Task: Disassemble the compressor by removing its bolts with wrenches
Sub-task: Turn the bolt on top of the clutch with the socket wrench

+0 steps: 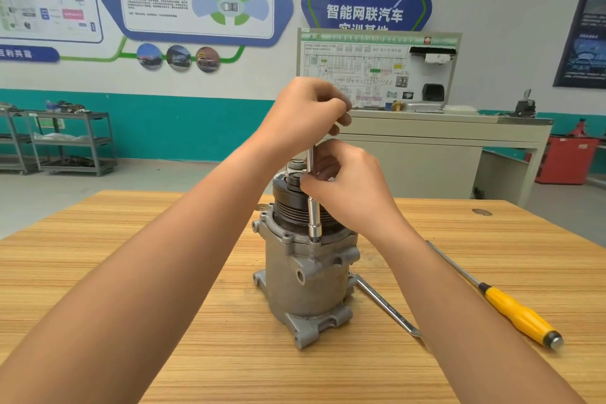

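— Forearms fill the near edge of the tabletop (229,371) for us, both reaching in toward the middle. What have we got there?

— We've got the compressor (305,285) standing upright at the middle of the tabletop, black pulley (292,207) on top, mounting lugs down on the wood.

— And the tool?

— We see a socket wrench (313,216) standing vertical. Its socket is down on a lug of the housing flange, on the near side just below the pulley. What's under the socket, we can't make out.

— Hands?

— Left hand (308,108) up high, fingers curled tight round the wrench's top end. Right hand (347,180) lower, fingers curled in and pinching the shaft, level with the top of the pulley.

— Anything loose on the wood?

— A flat spanner (387,305) lies just right of the compressor's base and runs toward the near right corner. Whether it touches the casting, we cannot tell. Farther right, well apart from the compressor, lies a screwdriver (518,315), yellow handle toward the right edge, blade angled back toward the far edge.
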Demonstrator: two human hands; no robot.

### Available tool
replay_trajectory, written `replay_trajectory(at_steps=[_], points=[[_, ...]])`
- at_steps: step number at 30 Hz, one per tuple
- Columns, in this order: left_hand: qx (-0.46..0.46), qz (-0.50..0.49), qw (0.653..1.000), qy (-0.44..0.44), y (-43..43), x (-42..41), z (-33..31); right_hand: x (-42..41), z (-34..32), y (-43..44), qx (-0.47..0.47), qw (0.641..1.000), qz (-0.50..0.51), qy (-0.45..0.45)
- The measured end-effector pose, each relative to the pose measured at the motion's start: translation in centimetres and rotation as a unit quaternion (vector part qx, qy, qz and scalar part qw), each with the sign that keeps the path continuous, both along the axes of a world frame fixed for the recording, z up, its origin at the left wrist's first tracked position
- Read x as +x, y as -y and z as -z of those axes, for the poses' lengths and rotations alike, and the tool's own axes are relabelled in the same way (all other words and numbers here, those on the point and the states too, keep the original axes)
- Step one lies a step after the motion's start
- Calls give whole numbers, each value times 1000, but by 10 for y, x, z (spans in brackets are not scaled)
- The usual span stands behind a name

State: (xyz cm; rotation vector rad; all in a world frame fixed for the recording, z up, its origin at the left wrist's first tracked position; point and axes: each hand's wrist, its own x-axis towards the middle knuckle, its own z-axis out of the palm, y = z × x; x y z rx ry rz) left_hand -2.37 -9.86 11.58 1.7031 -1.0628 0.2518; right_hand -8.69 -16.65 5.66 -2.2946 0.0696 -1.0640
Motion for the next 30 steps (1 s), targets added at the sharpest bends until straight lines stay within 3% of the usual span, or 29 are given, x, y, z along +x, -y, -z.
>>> replay_trajectory(at_steps=[3,7,9,19,22,30], points=[[10,15,998,-55,3,-2,-5,0,-1,1,-4,1000,-5,-5],[-52,6,981,-186,-7,4,-8,-2,-2,7,9,1000,-26,-11],[-72,13,975,-208,-19,8,-5,-3,-2,11,29,999,-30,-11],[-53,76,995,27,-48,2,18,-3,-4,9,-33,998,0,-49],[-66,44,991,112,-39,0,18,0,-4,4,-54,996,7,-74],[19,-52,991,120,-14,3,8,2,-2,3,-62,995,19,-75]])
